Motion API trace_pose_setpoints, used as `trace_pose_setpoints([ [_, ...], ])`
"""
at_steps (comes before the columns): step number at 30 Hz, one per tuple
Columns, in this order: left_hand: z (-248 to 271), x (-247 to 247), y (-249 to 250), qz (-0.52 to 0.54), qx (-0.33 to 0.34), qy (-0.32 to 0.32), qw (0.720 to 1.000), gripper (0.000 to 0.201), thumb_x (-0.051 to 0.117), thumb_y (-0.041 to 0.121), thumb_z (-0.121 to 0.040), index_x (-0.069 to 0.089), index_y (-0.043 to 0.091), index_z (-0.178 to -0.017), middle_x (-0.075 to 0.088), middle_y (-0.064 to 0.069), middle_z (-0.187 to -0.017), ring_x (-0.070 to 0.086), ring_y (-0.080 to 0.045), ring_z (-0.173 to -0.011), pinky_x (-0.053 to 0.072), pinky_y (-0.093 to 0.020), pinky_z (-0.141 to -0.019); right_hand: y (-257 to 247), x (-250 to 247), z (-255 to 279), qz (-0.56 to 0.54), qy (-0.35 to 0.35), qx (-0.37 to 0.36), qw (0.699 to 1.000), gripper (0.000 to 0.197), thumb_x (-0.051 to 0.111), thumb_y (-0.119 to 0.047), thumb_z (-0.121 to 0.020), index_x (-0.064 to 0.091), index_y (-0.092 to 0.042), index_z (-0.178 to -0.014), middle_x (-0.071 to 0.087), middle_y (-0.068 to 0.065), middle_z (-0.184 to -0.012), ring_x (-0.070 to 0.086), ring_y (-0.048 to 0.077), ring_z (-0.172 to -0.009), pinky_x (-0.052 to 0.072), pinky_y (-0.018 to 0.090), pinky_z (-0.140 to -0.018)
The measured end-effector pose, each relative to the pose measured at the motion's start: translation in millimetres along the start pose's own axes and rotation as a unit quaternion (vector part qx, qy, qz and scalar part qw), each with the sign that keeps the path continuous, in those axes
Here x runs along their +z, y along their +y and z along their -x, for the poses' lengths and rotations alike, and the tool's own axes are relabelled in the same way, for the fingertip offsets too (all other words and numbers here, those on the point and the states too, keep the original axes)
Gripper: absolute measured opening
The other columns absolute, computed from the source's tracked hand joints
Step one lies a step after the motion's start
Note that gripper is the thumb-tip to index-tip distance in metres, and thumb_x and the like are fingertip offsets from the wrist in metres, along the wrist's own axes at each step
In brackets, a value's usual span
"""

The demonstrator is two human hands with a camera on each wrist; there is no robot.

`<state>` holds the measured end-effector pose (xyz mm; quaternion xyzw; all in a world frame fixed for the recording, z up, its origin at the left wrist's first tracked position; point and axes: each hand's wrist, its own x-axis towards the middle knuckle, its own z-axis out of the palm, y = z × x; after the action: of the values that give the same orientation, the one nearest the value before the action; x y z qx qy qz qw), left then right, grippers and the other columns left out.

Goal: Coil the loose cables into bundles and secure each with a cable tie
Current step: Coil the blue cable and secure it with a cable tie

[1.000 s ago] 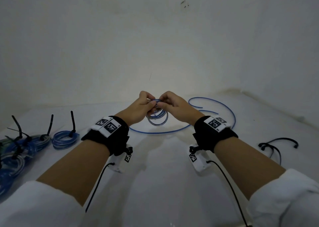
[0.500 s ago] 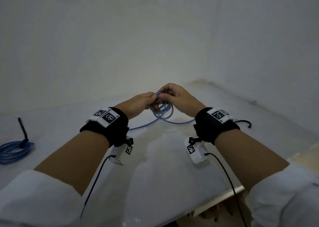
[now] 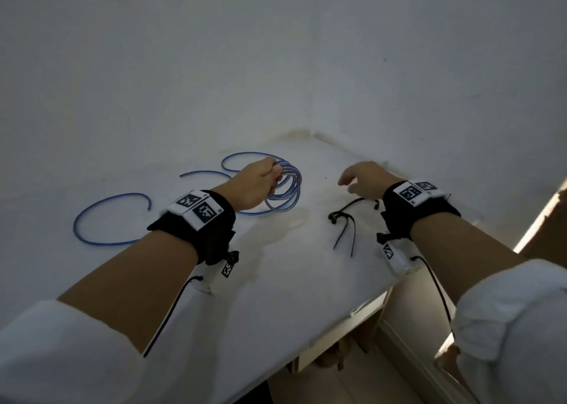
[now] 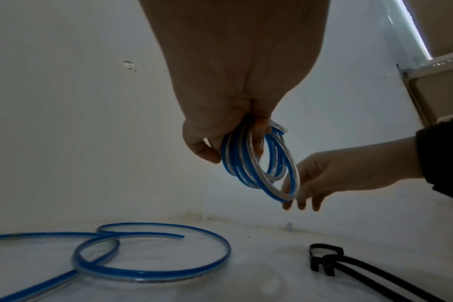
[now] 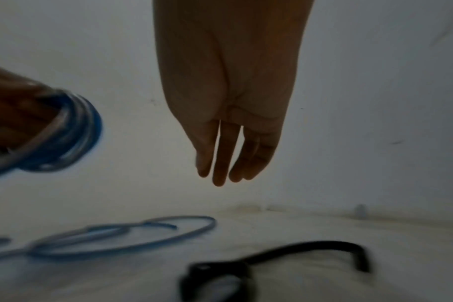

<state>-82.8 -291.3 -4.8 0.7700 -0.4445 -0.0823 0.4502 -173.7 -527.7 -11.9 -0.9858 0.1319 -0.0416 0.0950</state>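
- Nearest to the person, two white sleeves (image 3: pixel 515 320) are framing the head view, and the black wrist bands (image 3: pixel 418 207) with printed markers are sitting on both forearms.
- On the white table (image 3: pixel 276 280), at the near right, the black cable ties (image 3: pixel 345 225) are lying flat; the right wrist view is showing them only as a blurred dark shape (image 5: pixel 215 275), while the left wrist view is showing their heads sharply (image 4: pixel 323 259).
- The right hand (image 3: pixel 365 179) is hovering above the ties with the fingers (image 5: pixel 219 159) hanging straight and relaxed, holding nothing.
- The left hand (image 3: pixel 257 185) is gripping the coiled cable (image 3: pixel 285 191) above the table, left of the right hand; the left wrist view is showing the fingers (image 4: pixel 202 147) curled around several blue and clear loops (image 4: pixel 259 161), which the head view is showing less clearly.
- Farther and to the left, the loose cable (image 3: pixel 107 219) is lying on the table in open curves; the left wrist view is showing its free end (image 4: pixel 178 236) resting on the surface.
- Behind the table, the white wall (image 3: pixel 214 65) is standing.
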Motion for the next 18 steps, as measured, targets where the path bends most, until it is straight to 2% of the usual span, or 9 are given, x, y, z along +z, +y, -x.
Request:
trace_pose_setpoints([
  [3, -5, 9, 0, -0.011, 0.007, 0.0, 1.0, 0.031, 0.029, 0.015, -0.101, 0.035, 0.016, -0.07, 0.043, 0.0, -0.071, 0.041, -0.013, -0.062, 0.041, -0.026, -0.067, 18, 5, 5, 0.086, -0.082, 0.039, 0.992, 0.045, 0.046, 0.0, -0.092, 0.048, -0.014, -0.134, 0.043, 0.009, -0.142, 0.039, 0.025, -0.131, 0.032, 0.03, -0.105],
  [6, -9, 15, -1, -0.026, 0.012, 0.001, 1.0, 0.032, 0.029, 0.016, -0.101, 0.036, 0.016, -0.07, 0.043, 0.001, -0.069, 0.041, -0.012, -0.061, 0.041, -0.025, -0.067, 28, 11, 3, 0.134, -0.116, 0.039, 0.983, 0.045, 0.045, -0.001, -0.093, 0.045, -0.015, -0.136, 0.044, 0.01, -0.14, 0.041, 0.025, -0.128, 0.034, 0.03, -0.103],
  [9, -13, 18, 0, -0.03, 0.016, 0.004, 0.999, 0.032, 0.03, 0.015, -0.101, 0.035, 0.017, -0.069, 0.043, 0.001, -0.068, 0.042, -0.013, -0.061, 0.042, -0.032, -0.07, 34, 13, 2, 0.154, -0.118, 0.045, 0.98, 0.041, 0.05, -0.002, -0.092, 0.05, -0.014, -0.13, 0.046, 0.012, -0.135, 0.044, 0.025, -0.124, 0.038, 0.029, -0.097],
  [12, -17, 19, 0, -0.041, 0.016, 0.009, 0.999, 0.033, 0.03, 0.015, -0.101, 0.036, 0.018, -0.068, 0.043, 0.001, -0.068, 0.043, -0.013, -0.06, 0.043, -0.038, -0.075, 39, 14, 2, 0.16, -0.116, 0.056, 0.979, 0.028, 0.06, -0.008, -0.088, 0.061, -0.008, -0.115, 0.056, 0.013, -0.122, 0.055, 0.027, -0.111, 0.044, 0.028, -0.083],
  [15, -19, 18, -1, -0.042, 0.011, 0.009, 0.999, 0.033, 0.03, 0.016, -0.101, 0.036, 0.017, -0.069, 0.044, 0.001, -0.068, 0.043, -0.014, -0.061, 0.044, -0.04, -0.076, 44, 16, 0, 0.174, -0.113, 0.066, 0.976, 0.018, 0.061, -0.009, -0.087, 0.067, 0.0, -0.1, 0.065, 0.015, -0.106, 0.061, 0.029, -0.1, 0.047, 0.029, -0.08],
  [17, -19, 16, -2, -0.049, 0.005, 0.013, 0.999, 0.032, 0.029, 0.017, -0.101, 0.036, 0.017, -0.069, 0.044, 0.0, -0.069, 0.044, -0.016, -0.063, 0.043, -0.04, -0.076, 43, 14, 0, 0.174, -0.086, 0.085, 0.977, 0.014, 0.056, -0.006, -0.088, 0.063, 0.002, -0.079, 0.063, 0.015, -0.084, 0.06, 0.029, -0.085, 0.045, 0.03, -0.074],
  [18, -19, 15, -3, -0.054, 0.001, 0.018, 0.998, 0.032, 0.029, 0.017, -0.101, 0.036, 0.016, -0.069, 0.044, 0.0, -0.069, 0.044, -0.018, -0.065, 0.042, -0.039, -0.075, 41, 13, 0, 0.161, -0.063, 0.096, 0.98, 0.022, 0.055, -0.006, -0.089, 0.056, -0.001, -0.068, 0.056, 0.013, -0.073, 0.056, 0.028, -0.075, 0.043, 0.03, -0.07],
])
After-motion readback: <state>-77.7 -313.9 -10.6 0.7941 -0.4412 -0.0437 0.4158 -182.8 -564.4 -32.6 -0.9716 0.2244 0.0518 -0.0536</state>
